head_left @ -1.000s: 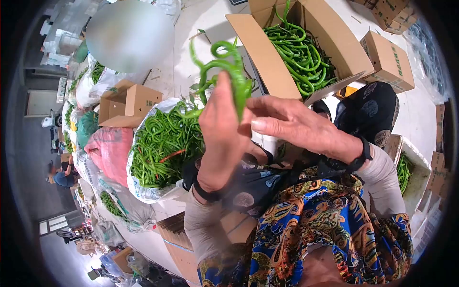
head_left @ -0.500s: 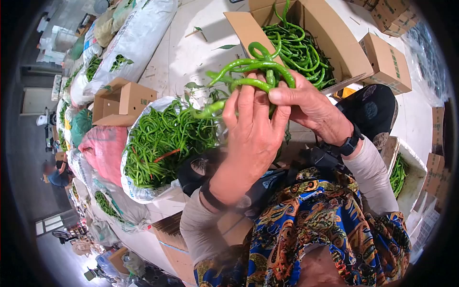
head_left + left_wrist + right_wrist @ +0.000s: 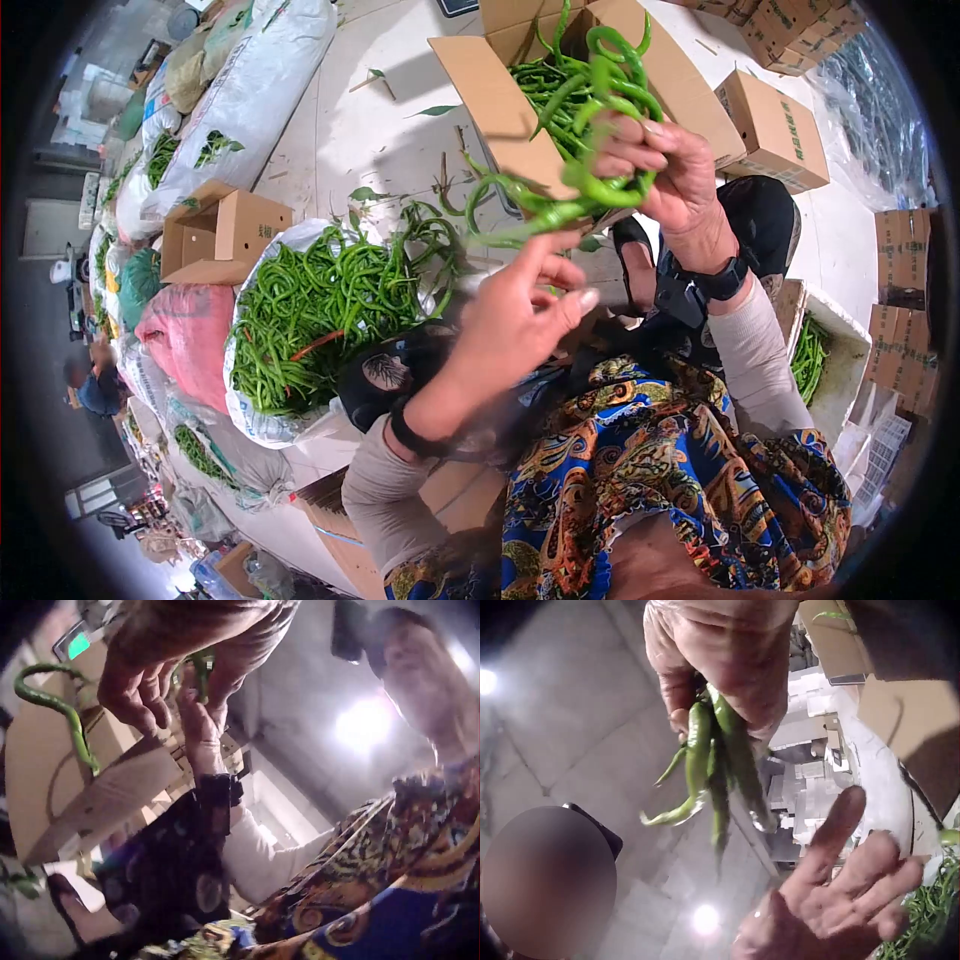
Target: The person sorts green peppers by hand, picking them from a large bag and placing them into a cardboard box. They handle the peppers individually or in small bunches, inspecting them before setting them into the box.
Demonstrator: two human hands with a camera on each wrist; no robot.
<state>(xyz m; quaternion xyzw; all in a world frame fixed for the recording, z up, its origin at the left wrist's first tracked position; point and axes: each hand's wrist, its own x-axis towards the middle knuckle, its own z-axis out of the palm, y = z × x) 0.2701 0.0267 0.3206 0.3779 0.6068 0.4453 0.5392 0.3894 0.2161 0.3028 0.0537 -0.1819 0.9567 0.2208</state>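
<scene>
My right hand (image 3: pixel 685 185) grips a bunch of long, curly green chili peppers (image 3: pixel 605 190) in front of the open carton. In the right wrist view, several peppers (image 3: pixel 697 750) hang from its fingers, their tips pointing down. To the lower left, my left hand (image 3: pixel 515 325) holds nothing. Its fingers are loosely bent, with the pepper ends close above them in the head view. Seen from the right wrist, the left hand (image 3: pixel 832 900) is spread apart from the bunch. The left wrist view shows the left hand (image 3: pixel 202 630) at the top, overlapping the right.
The open carton (image 3: pixel 490 105) contains many green peppers. A white sack (image 3: pixel 240 395) heaped with peppers stands at left, beside a pink sack (image 3: pixel 190 340) and a small open carton (image 3: pixel 245 235). At right are a closed carton (image 3: pixel 775 135) and a white box (image 3: pixel 860 365) with peppers.
One second ago the peppers were in my left hand, then both hands held them together. Now the right hand has them up and to the right, and the left has let go and drawn away.
</scene>
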